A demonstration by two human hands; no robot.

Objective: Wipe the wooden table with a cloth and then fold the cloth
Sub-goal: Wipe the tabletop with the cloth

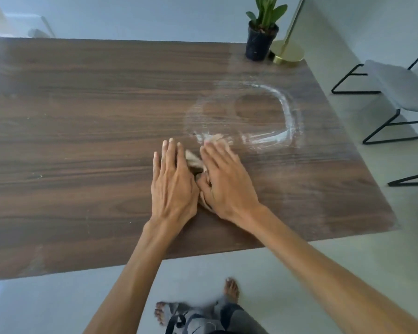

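- Both forearms are bare from the wrist to the frame's edge; no sleeve reaches into view.
- The left hand [171,186] and the right hand [227,182] wear no rings, watch or gloves.
- Fingernails are short and unpainted.
- Both feet [231,289] are bare, with no shoes or socks.
- The legs wear grey trousers [237,319], with darker patches and a dark marking on the cloth.

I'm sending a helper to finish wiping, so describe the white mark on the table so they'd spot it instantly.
On the wooden table, look toward its right half, nearer than the potted plant. The white smear curves like a ring just beyond the right hand, chalky against dark wood.
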